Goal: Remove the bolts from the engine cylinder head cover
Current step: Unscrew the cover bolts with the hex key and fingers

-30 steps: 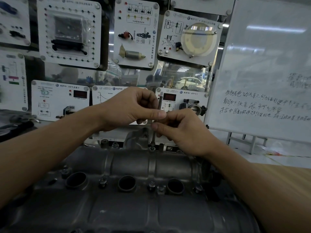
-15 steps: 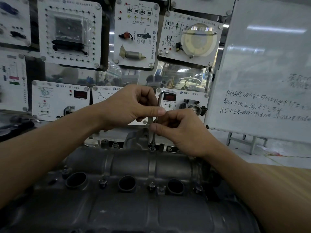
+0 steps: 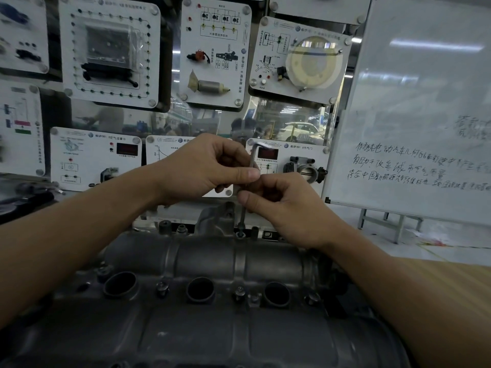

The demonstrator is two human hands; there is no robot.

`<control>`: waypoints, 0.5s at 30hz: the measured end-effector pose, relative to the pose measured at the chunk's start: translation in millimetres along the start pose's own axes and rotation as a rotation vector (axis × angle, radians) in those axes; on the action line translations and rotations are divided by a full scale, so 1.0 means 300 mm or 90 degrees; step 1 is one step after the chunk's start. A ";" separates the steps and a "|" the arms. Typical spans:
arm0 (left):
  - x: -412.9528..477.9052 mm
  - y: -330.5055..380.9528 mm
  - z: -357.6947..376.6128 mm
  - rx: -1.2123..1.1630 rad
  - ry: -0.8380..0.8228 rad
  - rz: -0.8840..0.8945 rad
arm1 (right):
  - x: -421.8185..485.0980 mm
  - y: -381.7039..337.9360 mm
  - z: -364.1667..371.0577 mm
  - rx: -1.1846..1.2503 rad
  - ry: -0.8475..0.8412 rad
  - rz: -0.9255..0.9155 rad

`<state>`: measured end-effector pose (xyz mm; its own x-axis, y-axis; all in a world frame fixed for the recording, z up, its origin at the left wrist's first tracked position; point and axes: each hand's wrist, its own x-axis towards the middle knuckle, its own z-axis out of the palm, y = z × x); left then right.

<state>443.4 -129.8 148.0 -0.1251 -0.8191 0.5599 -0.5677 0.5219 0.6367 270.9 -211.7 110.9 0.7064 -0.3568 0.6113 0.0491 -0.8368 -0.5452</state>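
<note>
A grey metal cylinder head cover fills the lower part of the view, with three round holes along its near ridge. A thin L-shaped hex key stands upright with its tip in a bolt on the cover's far edge. My left hand pinches the key's upper shaft. My right hand pinches the shaft just below it. More bolts sit between the holes on the near ridge.
A wall of white training panels with mounted car parts stands close behind the engine. A whiteboard on a stand is at the right. A yellowish table surface lies under my right forearm.
The hex key has turned: its short bent arm now points right above my left hand. Both hands have shifted their pinch slightly on the shaft and stayed over the same far bolt.
</note>
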 end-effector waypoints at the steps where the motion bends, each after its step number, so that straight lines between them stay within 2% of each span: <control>1: 0.000 0.001 0.003 0.003 0.009 0.004 | 0.000 0.002 -0.001 0.004 0.008 0.000; 5: 0.008 0.000 0.022 0.007 0.016 0.014 | 0.001 0.007 -0.005 0.016 0.042 -0.020; 9: 0.005 0.004 0.028 -0.029 0.012 -0.003 | 0.004 0.002 -0.010 0.009 0.029 -0.028; 15: -0.002 -0.005 -0.003 -0.063 -0.062 -0.062 | 0.003 0.001 -0.011 -0.036 -0.001 0.009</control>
<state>445.0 -130.0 147.3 -0.1540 -0.8839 0.4416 -0.4993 0.4553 0.7371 269.2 -213.5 113.3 0.7074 -0.3683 0.6033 -0.0003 -0.8537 -0.5208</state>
